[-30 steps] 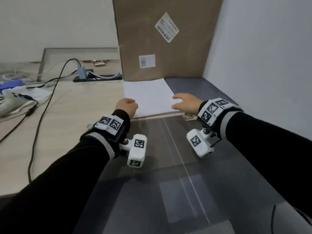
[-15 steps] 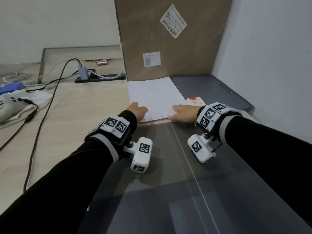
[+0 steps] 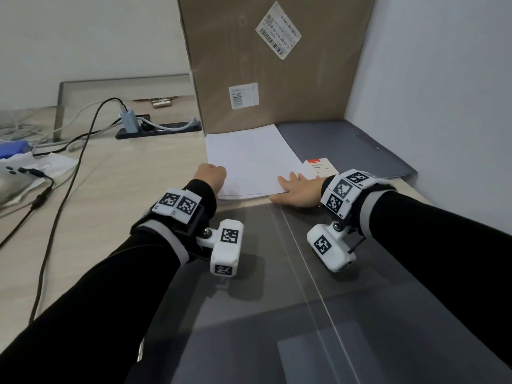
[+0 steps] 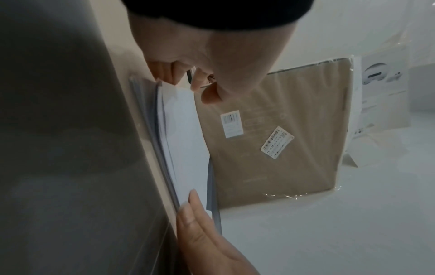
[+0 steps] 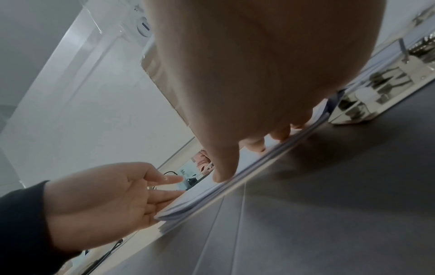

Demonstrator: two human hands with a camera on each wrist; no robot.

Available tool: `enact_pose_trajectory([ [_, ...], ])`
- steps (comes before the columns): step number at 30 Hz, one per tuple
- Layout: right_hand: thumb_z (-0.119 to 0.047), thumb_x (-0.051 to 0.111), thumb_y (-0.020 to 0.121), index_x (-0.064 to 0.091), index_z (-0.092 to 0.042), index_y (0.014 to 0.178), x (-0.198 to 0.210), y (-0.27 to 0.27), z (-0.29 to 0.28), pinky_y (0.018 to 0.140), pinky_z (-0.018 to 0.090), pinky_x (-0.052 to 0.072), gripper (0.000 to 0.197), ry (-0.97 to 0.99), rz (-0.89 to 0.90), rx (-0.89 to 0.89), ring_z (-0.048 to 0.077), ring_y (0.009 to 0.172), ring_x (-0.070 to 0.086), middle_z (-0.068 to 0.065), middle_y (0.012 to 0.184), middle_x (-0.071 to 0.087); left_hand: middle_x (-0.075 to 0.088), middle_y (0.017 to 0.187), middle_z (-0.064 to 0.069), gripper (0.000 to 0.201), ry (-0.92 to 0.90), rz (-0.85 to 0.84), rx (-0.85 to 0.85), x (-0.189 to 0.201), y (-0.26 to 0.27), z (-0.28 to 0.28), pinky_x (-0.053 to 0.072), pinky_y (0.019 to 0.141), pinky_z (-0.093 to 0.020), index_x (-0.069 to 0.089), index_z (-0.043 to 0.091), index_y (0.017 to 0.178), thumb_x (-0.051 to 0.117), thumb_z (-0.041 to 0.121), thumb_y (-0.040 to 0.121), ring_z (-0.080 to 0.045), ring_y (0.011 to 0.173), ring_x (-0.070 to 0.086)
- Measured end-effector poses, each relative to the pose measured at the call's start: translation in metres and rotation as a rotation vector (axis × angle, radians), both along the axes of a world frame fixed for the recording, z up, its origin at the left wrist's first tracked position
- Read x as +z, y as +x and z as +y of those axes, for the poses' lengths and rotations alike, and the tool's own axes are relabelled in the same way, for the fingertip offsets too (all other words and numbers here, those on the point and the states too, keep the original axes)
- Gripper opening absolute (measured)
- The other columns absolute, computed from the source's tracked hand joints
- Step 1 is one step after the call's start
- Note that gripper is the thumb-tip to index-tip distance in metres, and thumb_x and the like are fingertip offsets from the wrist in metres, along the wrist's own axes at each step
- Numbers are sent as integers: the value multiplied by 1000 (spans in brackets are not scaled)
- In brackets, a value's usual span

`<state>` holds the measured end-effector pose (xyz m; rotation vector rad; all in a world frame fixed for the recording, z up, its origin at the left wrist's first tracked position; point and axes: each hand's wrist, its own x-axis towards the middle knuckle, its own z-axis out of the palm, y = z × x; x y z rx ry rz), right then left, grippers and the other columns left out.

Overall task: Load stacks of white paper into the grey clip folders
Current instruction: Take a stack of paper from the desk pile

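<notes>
Both hands have closed in on the paper stack (image 3: 249, 162) at frame centre: the left hand (image 3: 209, 177) now touches its left corner with loose fingers, the right hand (image 3: 297, 189) lies flat, fingers straight, on its right corner, beside the grey folder (image 3: 346, 145).

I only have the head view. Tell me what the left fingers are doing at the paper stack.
Observer: In the right wrist view the left hand is open, its straight fingertips against the paper stack's near corner, not gripping.
Operator: Report the stack's thickness.
Observer: Many sheets, with edges slightly fanned at that corner.
Operator: Now the right thumb.
Observer: The right hand's thumb tip sits on the top sheet at the near edge, not under it.
</notes>
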<state>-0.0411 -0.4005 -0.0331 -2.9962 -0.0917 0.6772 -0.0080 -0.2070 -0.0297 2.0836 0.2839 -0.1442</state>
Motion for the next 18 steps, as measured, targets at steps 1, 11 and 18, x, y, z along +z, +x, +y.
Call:
enact_pose_trajectory([
  [1, -64, 21, 93, -6, -23, 153, 1, -1, 0, 118, 48, -2, 77, 5, 1, 3, 27, 149, -8, 10, 161, -12, 55, 89, -9, 26, -77, -22, 33, -2, 3, 2, 38, 79, -28, 53, -1, 110, 41, 9, 89, -29, 95, 51],
  [11, -55, 23, 97, 11, -17, 153, 9, -2, 1, 117, 43, 9, 68, 90, -26, 3, 29, 148, 9, 13, 160, 8, 58, 117, -25, 19, -588, 249, 104, 8, -1, -6, 57, 80, -51, 45, 0, 113, 45, 6, 95, -40, 103, 62],
  [18, -37, 49, 95, 35, -10, 145, 31, -7, -14, 108, 26, 28, 58, 636, -384, -244, 21, 139, 36, 4, 152, 37, 56, 129, -24, 44, -226, -81, 71, 10, 4, 22, 51, 95, -50, 50, 1, 127, 43, -5, 84, -39, 113, 58],
])
